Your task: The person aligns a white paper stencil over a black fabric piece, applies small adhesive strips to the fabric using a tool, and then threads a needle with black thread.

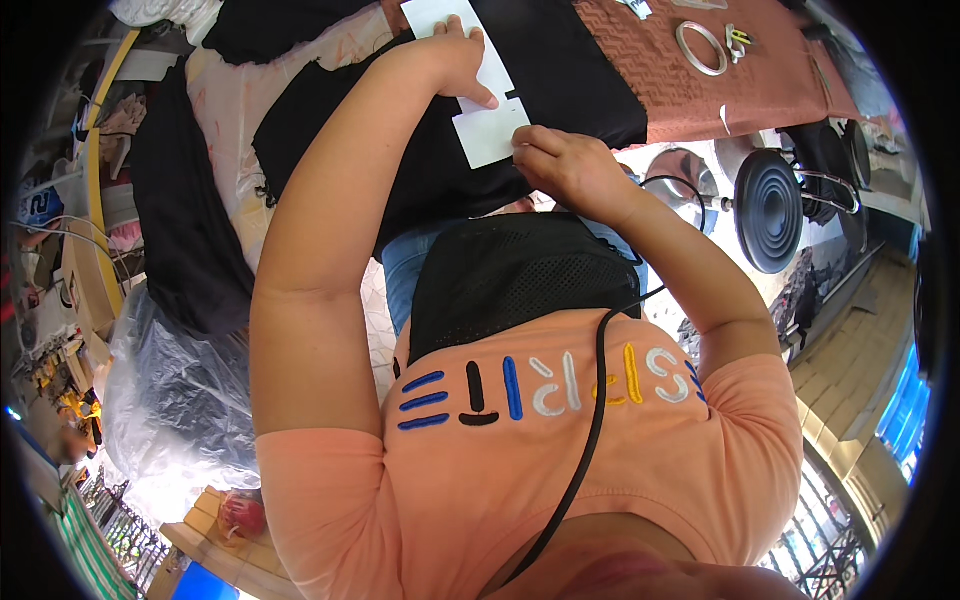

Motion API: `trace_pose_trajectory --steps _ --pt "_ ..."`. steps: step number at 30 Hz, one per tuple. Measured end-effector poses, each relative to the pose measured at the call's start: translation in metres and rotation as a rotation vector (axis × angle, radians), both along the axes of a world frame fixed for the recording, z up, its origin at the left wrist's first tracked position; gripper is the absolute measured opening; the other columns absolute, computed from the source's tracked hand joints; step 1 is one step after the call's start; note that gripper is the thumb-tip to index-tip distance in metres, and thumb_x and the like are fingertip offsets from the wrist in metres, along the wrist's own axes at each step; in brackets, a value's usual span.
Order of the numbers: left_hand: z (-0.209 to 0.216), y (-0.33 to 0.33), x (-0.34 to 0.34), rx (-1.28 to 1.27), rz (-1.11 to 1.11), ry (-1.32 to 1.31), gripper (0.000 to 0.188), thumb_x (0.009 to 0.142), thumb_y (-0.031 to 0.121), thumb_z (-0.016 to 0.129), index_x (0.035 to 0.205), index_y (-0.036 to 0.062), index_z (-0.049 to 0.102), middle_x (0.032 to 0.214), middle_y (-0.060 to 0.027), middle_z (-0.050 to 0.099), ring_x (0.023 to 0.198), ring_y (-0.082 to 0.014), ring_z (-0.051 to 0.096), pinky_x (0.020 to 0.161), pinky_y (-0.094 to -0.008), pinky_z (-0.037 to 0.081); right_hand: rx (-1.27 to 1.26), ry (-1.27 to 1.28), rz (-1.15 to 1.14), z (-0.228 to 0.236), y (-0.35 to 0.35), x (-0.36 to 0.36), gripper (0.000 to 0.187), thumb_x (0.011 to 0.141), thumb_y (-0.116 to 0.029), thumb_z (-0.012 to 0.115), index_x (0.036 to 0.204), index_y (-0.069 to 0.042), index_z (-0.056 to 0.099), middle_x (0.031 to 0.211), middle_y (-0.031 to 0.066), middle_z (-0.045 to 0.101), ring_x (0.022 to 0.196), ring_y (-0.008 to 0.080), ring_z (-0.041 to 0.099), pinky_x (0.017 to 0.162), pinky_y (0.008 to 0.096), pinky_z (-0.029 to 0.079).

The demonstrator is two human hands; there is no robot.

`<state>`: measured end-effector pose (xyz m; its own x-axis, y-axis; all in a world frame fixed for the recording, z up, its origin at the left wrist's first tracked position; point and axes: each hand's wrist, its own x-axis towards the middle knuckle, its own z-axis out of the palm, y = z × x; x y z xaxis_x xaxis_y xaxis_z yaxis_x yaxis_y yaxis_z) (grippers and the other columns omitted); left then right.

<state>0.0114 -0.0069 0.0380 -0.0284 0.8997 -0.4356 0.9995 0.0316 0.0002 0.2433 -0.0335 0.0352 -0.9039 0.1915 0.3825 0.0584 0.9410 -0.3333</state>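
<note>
A white card template [487, 140] with a small notch in its side lies on a piece of black fabric [575, 75] at the near side of the table. My left hand [458, 65] lies on the template, fingers spread and thumb stretched toward the notch, pressing it against the cloth. By the template's lower right edge is my right hand [575, 172], its fingers curled closed in a pinch. Whatever sits between those fingertips, if anything, is hidden.
A reddish-brown patterned cloth [690, 90] covers the table's right part, holding a roll of tape [701, 49] and small yellow-handled snips [738, 42]. More black fabric [180, 220] hangs at left above clear plastic [175, 400]. A round black stool seat [768, 211] stands right.
</note>
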Motion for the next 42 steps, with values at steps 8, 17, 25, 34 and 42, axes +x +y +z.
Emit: trace_pose_trajectory --steps 8,17,25,34,42 --pt "0.001 0.004 -0.001 -0.007 -0.006 0.017 0.107 0.071 0.058 0.072 0.146 -0.0012 0.025 0.15 -0.0315 0.018 0.138 -0.0444 0.025 0.108 -0.0506 0.033 -0.121 0.109 -0.032 -0.003 0.0 -0.005 0.011 0.08 -0.01 0.067 0.087 -0.007 0.061 0.092 0.0027 0.06 0.077 0.0228 0.064 0.063 0.0329 0.053" --pt "0.003 0.004 -0.002 0.001 -0.029 0.02 0.102 0.072 0.058 0.071 0.145 -0.0012 0.03 0.148 -0.0309 0.024 0.136 -0.0433 0.03 0.106 -0.0493 0.036 -0.277 0.137 -0.098 -0.004 -0.004 -0.007 0.01 0.077 -0.008 0.07 0.085 -0.005 0.063 0.092 0.0048 0.062 0.072 0.0248 0.065 0.064 0.0328 0.054" --pt "0.009 0.007 -0.004 0.024 -0.033 0.009 0.091 0.071 0.055 0.073 0.135 -0.0023 0.045 0.14 -0.0285 0.038 0.123 -0.0398 0.048 0.099 -0.0465 0.044 -0.549 0.145 -0.19 0.003 -0.007 -0.01 0.012 0.078 -0.002 0.071 0.088 0.0 0.065 0.09 0.0067 0.064 0.075 0.0165 0.067 0.069 0.0256 0.053" --pt "0.017 -0.001 -0.004 -0.068 -0.13 -0.012 0.111 0.072 0.057 0.072 0.141 -0.0151 0.022 0.143 -0.0428 0.02 0.132 -0.048 0.035 0.109 -0.0408 0.033 -0.579 0.068 -0.098 0.0 0.002 -0.008 0.009 0.08 -0.001 0.068 0.088 0.0 0.065 0.09 0.0047 0.063 0.075 0.0145 0.065 0.068 0.024 0.053" --pt "0.023 0.0 -0.008 -0.073 -0.1 -0.01 0.112 0.068 0.054 0.075 0.14 -0.0156 0.024 0.143 -0.0433 0.018 0.131 -0.0472 0.035 0.109 -0.0379 0.034 -0.224 -0.246 -0.166 0.025 0.077 -0.028 0.012 0.081 -0.015 0.07 0.089 -0.008 0.067 0.078 0.0035 0.063 0.071 0.015 0.063 0.063 0.0278 0.05"
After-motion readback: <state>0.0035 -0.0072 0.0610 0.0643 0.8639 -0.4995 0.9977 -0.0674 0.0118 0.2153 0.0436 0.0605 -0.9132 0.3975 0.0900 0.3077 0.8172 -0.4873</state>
